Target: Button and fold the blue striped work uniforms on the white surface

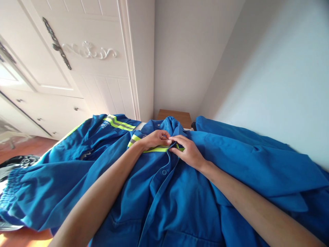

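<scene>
A blue work jacket [195, 199] with yellow and grey reflective strips lies spread out in front of me, its collar pointing away. At the front placket, across the chest strip, my left hand [158, 139] pinches the cloth edge. My right hand [186, 149] closes on the other side of the same edge, and the fingertips of both hands meet. What sits between them, perhaps a button, is hidden. Just below the hands a round blue button [164, 172] shows on the placket. Further down, the two front edges lie apart.
Another blue garment with a yellow strip [119, 123] lies at the left, near an elastic-gathered cuff [11, 187]. White cabinets [102, 85] with dark handles stand behind it. A brown wooden piece [174, 116] is in the far corner, and a pale wall [277, 79] rises at the right.
</scene>
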A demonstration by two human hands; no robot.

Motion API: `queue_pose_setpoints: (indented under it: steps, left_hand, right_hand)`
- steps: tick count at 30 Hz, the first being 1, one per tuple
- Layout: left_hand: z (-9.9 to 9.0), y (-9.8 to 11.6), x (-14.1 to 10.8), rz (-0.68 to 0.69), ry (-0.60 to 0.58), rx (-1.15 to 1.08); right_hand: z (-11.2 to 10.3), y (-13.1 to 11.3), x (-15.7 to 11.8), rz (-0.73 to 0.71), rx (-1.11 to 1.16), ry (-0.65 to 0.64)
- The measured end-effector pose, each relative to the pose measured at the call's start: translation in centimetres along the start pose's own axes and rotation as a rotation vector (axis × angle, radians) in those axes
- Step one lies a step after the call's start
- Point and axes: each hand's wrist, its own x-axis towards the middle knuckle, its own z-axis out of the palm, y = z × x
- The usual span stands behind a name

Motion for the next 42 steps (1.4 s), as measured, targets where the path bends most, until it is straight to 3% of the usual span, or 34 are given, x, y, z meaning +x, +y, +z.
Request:
queue_pose_setpoints:
  steps: [11, 19, 27, 37, 42]
  left_hand:
    - [0.8, -0.1, 0.4, 0.192, -0.038, 0.225]
    - [1.2, 1.0, -0.3, 0.196, -0.039, 0.399]
    - [1.2, 1.9, -1.1, 0.245, -0.073, 0.543]
    - [1.4, 2.2, -1.9, 0.308, 0.085, 0.816]
    - [0.8, 1.3, -1.7, 0.28, 0.063, 0.748]
  right_hand:
    - [-0.2, 0.2, 0.0, -0.016, -0.012, 0.103]
    - [-0.2, 0.0, -0.1, -0.037, -0.059, 0.095]
    - [-0.1, -0.1, -0.2, -0.082, -0.118, 0.05]
    - [-0.3, 0.1, -0.4, -0.172, -0.252, -0.074]
    - [-0.4, 0.4, -0.4, -0.201, -0.267, -0.14]
